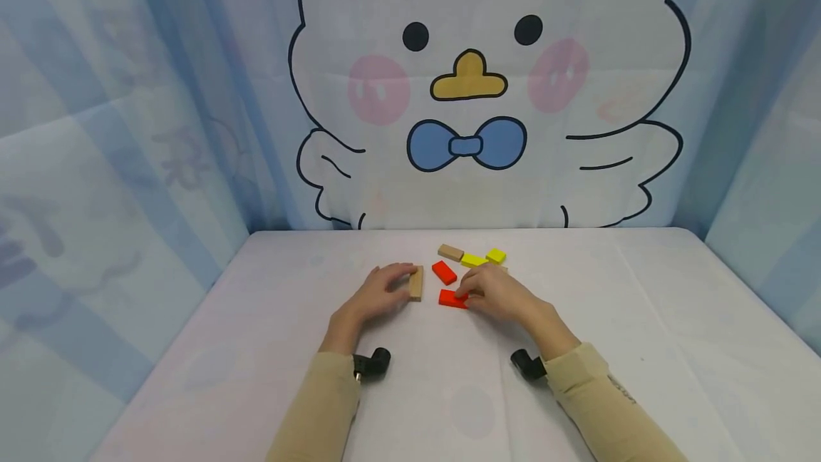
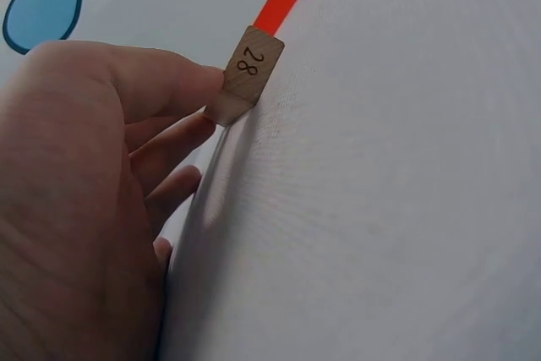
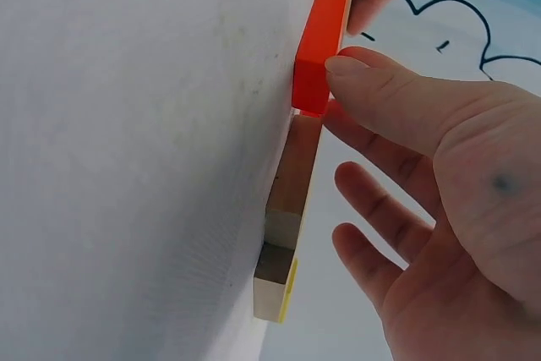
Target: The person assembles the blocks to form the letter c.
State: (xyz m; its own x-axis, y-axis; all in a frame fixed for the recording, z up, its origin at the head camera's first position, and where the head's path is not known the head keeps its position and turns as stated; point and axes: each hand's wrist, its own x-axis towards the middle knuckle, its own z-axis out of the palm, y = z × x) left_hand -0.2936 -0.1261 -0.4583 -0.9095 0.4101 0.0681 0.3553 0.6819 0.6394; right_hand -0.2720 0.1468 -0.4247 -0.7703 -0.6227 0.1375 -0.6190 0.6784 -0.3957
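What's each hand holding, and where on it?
Left hand pinches the end of a plain block. Right hand touches the end of a red block lying flat.

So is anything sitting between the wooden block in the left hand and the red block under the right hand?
Nothing visible. The left hand pinches the wooden block, the right hand pinches the red block, and only bare table shows between them.

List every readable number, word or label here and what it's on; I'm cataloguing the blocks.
"28": printed on the end face of the plain wooden block that the left hand holds.
No other block shows readable text. Faint marks on the right sleeve are too small to read.
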